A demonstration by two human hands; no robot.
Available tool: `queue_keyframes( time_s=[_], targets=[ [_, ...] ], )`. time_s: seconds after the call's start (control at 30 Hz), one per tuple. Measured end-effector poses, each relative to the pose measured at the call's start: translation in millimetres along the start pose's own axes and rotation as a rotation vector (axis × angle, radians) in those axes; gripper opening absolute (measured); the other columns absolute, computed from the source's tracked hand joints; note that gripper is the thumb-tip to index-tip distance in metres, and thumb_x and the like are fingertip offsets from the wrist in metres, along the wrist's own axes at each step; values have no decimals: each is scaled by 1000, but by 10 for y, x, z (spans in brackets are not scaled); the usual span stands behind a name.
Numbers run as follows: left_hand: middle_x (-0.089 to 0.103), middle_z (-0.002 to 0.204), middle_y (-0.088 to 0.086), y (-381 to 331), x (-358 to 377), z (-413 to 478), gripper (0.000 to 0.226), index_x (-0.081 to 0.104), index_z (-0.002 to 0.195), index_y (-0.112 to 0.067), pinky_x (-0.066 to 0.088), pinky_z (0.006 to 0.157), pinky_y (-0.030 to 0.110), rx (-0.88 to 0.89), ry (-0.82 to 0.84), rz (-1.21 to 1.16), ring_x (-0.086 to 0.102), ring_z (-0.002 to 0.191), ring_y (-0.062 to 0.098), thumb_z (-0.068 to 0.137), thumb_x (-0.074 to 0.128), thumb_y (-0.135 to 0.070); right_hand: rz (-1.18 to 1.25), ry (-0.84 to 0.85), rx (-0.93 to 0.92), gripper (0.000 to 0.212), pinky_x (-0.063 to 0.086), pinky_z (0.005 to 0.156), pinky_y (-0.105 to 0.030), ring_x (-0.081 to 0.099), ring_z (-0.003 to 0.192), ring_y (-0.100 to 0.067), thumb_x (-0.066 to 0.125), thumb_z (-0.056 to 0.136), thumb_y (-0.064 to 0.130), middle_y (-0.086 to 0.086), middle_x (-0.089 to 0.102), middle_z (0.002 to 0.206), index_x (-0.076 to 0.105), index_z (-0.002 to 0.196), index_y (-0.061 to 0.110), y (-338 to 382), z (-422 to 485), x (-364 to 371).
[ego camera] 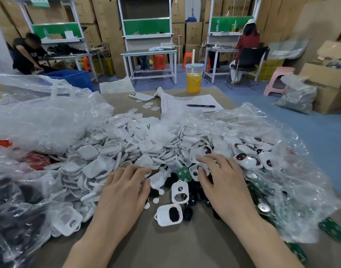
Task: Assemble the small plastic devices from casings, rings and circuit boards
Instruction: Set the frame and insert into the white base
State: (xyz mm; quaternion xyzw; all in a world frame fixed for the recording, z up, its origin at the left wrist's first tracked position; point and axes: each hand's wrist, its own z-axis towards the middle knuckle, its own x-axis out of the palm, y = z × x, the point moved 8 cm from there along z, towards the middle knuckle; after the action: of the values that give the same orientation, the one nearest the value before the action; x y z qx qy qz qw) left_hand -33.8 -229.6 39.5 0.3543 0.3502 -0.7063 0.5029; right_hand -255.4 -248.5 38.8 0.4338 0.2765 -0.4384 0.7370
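Head view: both hands work palm-down at the near edge of a big heap of white casings [127, 151] spilled from clear plastic bags [40, 117] across the bench [175, 246].

The right hand [223, 182] has its grip closed on a holed casing [194, 173]. The thumb lies along its near side, and a fingertip shows through one of its openings. A green circuit board [183, 174] lies just left of that casing, touching it.

The left hand [125, 190] has bent fingers resting on the heap. Its thumb lies against a white piece [157, 180], but I cannot tell whether that grip really has hold of it.

Two more casings lie between the hands: an open frame [180, 191] and a part-filled casing [169, 214] with a black insert. Loose black rings [188, 213] and small white discs [156, 200] lie around them.

A cluster of finished devices [247, 161] with dark faces sits to the right, in a bag. More circuit boards [333, 229] lie at the far right edge.

Judging by the heaps, a modest batch is done and far more remains. The piece in hand looks to be at the stage of receiving its board.

Farther back stand a drink cup [193, 78], a phone [141, 96] and a pen [200, 106] on a paper sheet [173, 101].
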Motion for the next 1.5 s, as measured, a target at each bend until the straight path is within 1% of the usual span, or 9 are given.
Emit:
queue_keyframes(
  time_s=[0.13,0.3,0.6,0.8,0.9,1.03,1.13,1.3,1.5],
  targets=[
    [68,103,-6,14,20,-5,37,70,111,-20,48,86,38,4,7,5,64,100,23,96,40,-35,-17,-48,-25,22,36,107,-40,54,117,-25,61,98,31,-1,66,123,73,113,23,155,89,64],
    [66,101,-7,60,35,-27,34,69,110,-21,41,89,32,29,-16,-18,63,100,22,95,42,-34,-138,132,-4,40,22,119,-44,41,133,-21,44,99,54,3,55,138,66,119,27,295,299,398],
    [67,100,-8,50,22,-4,32,69,107,-22,38,87,30,47,-57,-10,64,95,20,95,42,-33,-76,8,-30,25,40,106,-42,61,102,-25,57,97,37,2,69,103,72,106,18,265,247,308],
    [65,106,-13,30,-15,-12,36,69,115,-24,37,92,26,-6,-32,-154,57,106,14,96,41,-36,66,23,-20,29,14,119,-27,65,104,-13,50,104,38,7,75,105,73,115,24,239,242,245],
    [57,115,-24,29,-72,-22,32,63,121,-32,35,95,16,-63,-44,-317,48,114,-3,100,41,-41,94,-44,-74,24,32,115,-31,67,101,-14,58,101,33,7,75,104,75,114,22,309,224,156],
    [57,117,-28,-22,-158,-44,17,57,117,-49,44,83,14,-132,-94,-531,55,114,-5,102,49,-48,637,61,39,12,46,84,-9,66,94,1,67,96,36,22,72,98,75,103,38,319,175,137],
    [66,108,-23,-13,-122,-43,26,58,112,-53,49,73,12,-267,-67,-769,63,101,1,86,57,-56,1003,229,121,14,51,75,-12,69,83,-1,75,89,32,13,76,90,75,100,41,438,93,234],
    [74,82,-8,-116,-85,-30,15,73,95,-37,51,67,14,-302,31,-1092,69,75,5,85,64,-43,1128,323,135,13,53,72,-22,65,76,-5,79,86,31,3,77,86,75,97,36,538,45,291],
    [66,64,0,-70,-29,-21,19,77,88,-28,42,56,13,-406,75,-1236,58,61,6,81,69,-43,1231,316,214,11,50,60,-15,62,60,-3,81,79,35,6,75,75,79,89,31,482,76,288]
  ],
)
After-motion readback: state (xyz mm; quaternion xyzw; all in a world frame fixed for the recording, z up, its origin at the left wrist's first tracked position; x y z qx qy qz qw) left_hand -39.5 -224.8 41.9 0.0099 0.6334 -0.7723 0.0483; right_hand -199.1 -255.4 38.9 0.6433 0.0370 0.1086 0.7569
